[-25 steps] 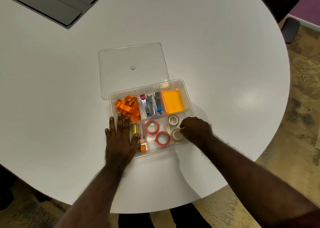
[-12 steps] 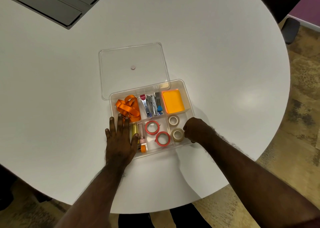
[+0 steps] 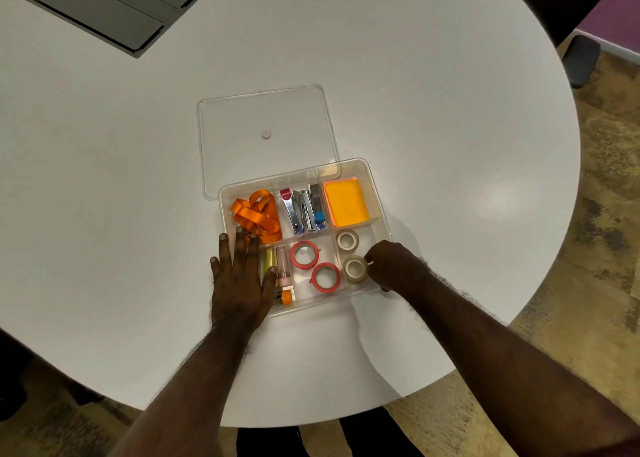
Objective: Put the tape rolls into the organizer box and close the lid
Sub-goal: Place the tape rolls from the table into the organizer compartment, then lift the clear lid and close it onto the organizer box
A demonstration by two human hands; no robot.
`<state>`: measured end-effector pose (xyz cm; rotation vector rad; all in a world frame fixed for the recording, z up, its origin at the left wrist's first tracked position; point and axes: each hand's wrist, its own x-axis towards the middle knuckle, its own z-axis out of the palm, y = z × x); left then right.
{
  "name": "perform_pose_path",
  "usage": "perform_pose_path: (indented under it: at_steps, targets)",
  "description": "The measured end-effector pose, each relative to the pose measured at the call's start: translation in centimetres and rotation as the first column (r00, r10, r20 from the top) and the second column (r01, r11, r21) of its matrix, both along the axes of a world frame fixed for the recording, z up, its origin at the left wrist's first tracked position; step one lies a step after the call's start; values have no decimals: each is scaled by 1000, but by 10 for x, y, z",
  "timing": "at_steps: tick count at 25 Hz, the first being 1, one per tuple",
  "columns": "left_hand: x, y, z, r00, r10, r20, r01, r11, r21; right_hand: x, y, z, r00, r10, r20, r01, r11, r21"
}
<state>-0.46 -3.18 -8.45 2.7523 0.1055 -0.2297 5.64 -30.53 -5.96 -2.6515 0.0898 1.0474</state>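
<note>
The clear organizer box (image 3: 377,193) stands open on the white table. Two red tape rolls (image 3: 293,255) (image 3: 314,278) lie flat in its front middle compartment. In the front right compartment lie a beige roll (image 3: 339,240) and, nearer to me, a clear roll (image 3: 346,269). My right hand (image 3: 391,266) is curled at the box's right front corner, fingertips at the clear roll's right rim; the roll rests on the box floor. My left hand (image 3: 239,280) lies flat with fingers spread on the box's left front edge. The clear lid (image 3: 242,137) lies flat behind the box, its near edge under the box's back rim.
The box also holds an orange lanyard (image 3: 256,214), small staplers (image 3: 303,210), an orange note pad (image 3: 346,203) and small tubes (image 3: 280,266). A grey cable hatch (image 3: 114,9) is set in the table at the far left. A chair (image 3: 581,61) stands beyond the table's right edge.
My right hand has drawn back slightly to the right, off the top of the clear roll, which stays in its compartment. My left hand has not moved.
</note>
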Motion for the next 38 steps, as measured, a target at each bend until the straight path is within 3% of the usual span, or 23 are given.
perform_pose_path:
  at_steps: [8, 16, 19, 24, 27, 30, 33, 36, 38]
  targets:
    - [0, 0, 0, 1000, -2, -23, 2, 1000, 10, -4, 0, 0, 997, -36, 65, 36, 999, 0]
    - [-1, 0, 3, 1000, -25, 0, 25, 1000, 3, -2, 2, 5, 1000, -2, 24, 2, 1000, -9]
    - [-1, 2, 4, 999, -42, -13, 42, 998, 46, 8, 0, 19, 978, -80, 194, 74, 997, 38]
    - [3, 4, 10, 999, -53, -8, 54, 994, 92, 53, -5, 45, 849, -144, 508, 80, 986, 145]
    - [26, 17, 17, 998, -30, 59, 25, 997, 76, 85, -1, 46, 790, -158, 592, 57, 981, 185]
    - [68, 44, 26, 989, 65, 135, -66, 998, -2, 122, 12, 43, 855, -73, 514, 4, 991, 134]
    - [108, 72, 23, 960, 246, 136, -200, 937, -287, 152, 26, 32, 904, 35, 426, -73, 995, 75]
    - [137, 93, 15, 878, 467, -104, -466, 786, -406, 170, 37, 17, 959, 26, 282, -51, 995, 83]
    - [149, 106, 8, 811, 531, -245, -585, 737, -337, 179, 42, 9, 979, 24, 202, -32, 999, 38]
